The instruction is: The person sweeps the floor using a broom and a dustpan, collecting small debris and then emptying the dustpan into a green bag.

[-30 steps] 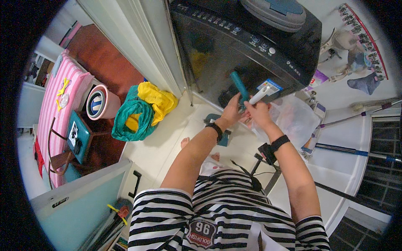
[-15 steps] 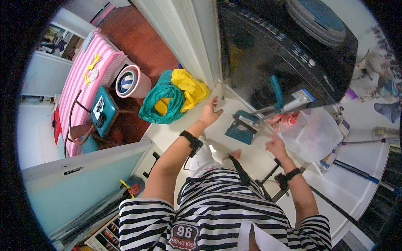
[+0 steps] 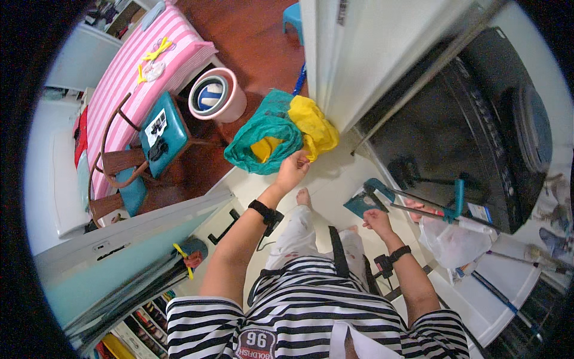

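Observation:
My left hand (image 3: 294,169) reaches to the near edge of a teal-and-yellow fabric bag. Its fingers are closed on the yellow cloth (image 3: 312,127), which spills over the bag's right side. The teal part (image 3: 245,143) lies slumped at the doorway, its mouth open with yellow showing inside. My right hand (image 3: 378,221) hangs in the air with fingers curled in, apparently holding nothing. Beside it, a teal dustpan (image 3: 357,205) stands on the floor, with a long metal handle ending in a teal grip (image 3: 459,194). Both wrists carry black straps.
A black washing machine (image 3: 442,107) fills the right side, behind a white door frame (image 3: 327,66). A pink bucket (image 3: 236,106) and a teal-seated chair (image 3: 164,134) stand on the wooden floor beyond the doorway. A white plastic bag (image 3: 457,239) sits at right, and a door (image 3: 119,254) stands at left.
My left hand has moved onto the yellow cloth and closed its fingers there. The fingers of my right hand have curled in. The view has shifted, and my bare feet have moved.

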Demonstrator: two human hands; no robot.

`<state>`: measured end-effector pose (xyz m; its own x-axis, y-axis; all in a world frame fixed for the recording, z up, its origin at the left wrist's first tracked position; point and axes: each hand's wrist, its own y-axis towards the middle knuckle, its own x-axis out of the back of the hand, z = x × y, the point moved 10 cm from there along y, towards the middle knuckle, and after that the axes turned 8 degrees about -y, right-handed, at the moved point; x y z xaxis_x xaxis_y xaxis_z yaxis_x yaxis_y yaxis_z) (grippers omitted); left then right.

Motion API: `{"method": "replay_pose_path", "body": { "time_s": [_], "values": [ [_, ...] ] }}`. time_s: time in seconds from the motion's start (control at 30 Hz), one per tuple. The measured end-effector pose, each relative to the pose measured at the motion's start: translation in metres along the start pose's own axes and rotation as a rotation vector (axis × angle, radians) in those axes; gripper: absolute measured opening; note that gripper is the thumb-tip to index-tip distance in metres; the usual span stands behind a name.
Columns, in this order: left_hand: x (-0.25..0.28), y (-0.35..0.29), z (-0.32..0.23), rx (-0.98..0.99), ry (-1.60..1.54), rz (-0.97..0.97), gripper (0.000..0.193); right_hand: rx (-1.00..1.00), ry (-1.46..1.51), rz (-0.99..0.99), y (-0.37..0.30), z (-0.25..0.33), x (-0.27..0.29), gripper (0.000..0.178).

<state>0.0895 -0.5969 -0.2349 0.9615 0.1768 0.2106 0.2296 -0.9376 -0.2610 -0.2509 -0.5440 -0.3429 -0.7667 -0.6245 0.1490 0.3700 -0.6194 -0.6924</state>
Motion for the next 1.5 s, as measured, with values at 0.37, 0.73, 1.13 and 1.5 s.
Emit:
{"method": "replay_pose_path", "body": {
  "time_s": [0.37,0.73,1.13,1.5],
  "values": [
    [0.070,0.017,0.119,0.176,-0.031,-0.225,0.025,-0.386,0.214,-0.097,0.177,-0.035,-0.063,0.020],
    [0.012,0.074,0.278,0.203,0.046,-0.261,0.024,-0.435,0.451,-0.400,0.449,-0.224,-0.037,0.037],
    [-0.019,0.075,0.355,0.248,0.032,-0.193,0.020,-0.412,0.600,-0.489,0.535,-0.285,-0.014,0.027],
    [0.059,-0.022,0.265,0.271,0.065,-0.360,0.018,-0.396,-0.283,0.181,0.376,-0.201,-0.124,0.010]
  ]
}}
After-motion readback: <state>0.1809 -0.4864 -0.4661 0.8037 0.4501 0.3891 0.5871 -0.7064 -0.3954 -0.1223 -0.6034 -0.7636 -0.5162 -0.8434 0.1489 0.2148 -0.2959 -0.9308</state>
